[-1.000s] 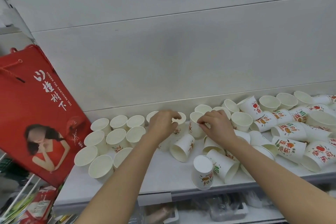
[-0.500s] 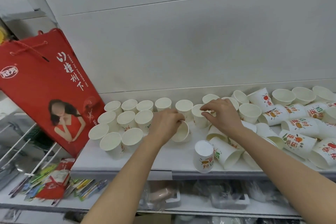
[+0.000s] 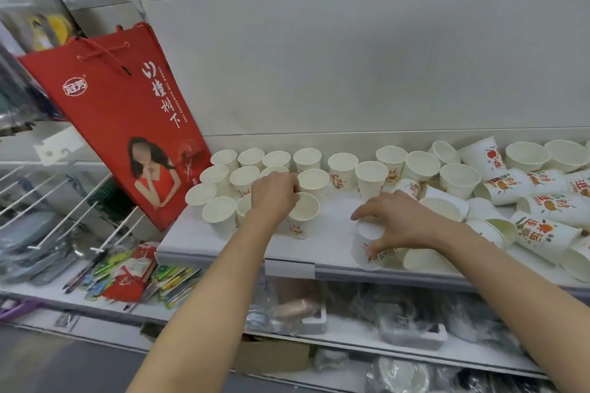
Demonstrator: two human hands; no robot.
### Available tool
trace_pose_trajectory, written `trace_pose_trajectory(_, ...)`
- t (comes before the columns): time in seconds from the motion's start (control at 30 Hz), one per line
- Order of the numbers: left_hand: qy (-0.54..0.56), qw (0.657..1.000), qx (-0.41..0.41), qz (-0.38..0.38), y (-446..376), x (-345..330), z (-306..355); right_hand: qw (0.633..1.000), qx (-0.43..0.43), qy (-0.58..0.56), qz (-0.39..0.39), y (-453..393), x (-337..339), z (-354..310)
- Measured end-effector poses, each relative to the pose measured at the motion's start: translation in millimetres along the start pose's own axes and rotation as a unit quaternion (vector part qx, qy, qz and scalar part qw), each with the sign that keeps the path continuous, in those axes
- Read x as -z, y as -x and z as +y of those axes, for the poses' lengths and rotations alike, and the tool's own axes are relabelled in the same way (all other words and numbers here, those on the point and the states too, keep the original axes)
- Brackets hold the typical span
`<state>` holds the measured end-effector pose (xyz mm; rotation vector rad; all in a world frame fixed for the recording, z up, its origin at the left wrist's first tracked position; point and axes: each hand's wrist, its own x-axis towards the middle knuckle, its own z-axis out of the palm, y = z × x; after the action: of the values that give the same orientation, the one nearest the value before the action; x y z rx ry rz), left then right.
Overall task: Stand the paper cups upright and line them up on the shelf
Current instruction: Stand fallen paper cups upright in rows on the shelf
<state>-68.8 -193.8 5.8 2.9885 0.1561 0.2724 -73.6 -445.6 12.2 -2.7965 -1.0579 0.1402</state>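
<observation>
Left hand pinches the rim of an upright paper cup at the centre of the white shelf, its fingers curled over the near lip. Right hand spreads wide over an upside-down cup at the shelf's front edge, fingers and thumb curled round its sides. At ten o'clock from the left hand stand the upright cups, in rows. At three o'clock lies a jumble of tipped cups. A red gift bag leans at nine o'clock.
</observation>
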Motion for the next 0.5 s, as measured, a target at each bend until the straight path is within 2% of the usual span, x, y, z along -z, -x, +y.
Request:
trace_pose_trajectory(0.1, 0.029, 1.000, 0.000, 0.000, 2, 3, -8, 0.999, -0.022, -0.043, 0.017, 0, -1, -2)
trace_pose_trajectory(0.17, 0.090, 0.994, -0.007, 0.063, 10, 11, -9, 0.988, -0.054, -0.135, 0.060, 0, 2, -4)
trace_pose_trajectory(0.23, 0.203, 0.968, 0.003, 0.149, 27, 19, -1, 0.958, -0.095, -0.233, 0.136, 2, 6, -9)
trace_pose_trajectory(0.3, 0.273, 0.946, 0.023, 0.172, 48, 22, 14, 0.908, -0.142, -0.329, 0.217, 5, 6, -13)
trace_pose_trajectory(0.4, 0.345, 0.933, 0.041, 0.088, 64, 21, 35, 0.825, -0.174, -0.456, 0.286, 12, -1, -24)
trace_pose_trajectory(0.5, 0.492, 0.870, 0.012, 0.023, 61, 22, 47, 0.785, -0.185, -0.504, 0.308, 20, -11, -37)
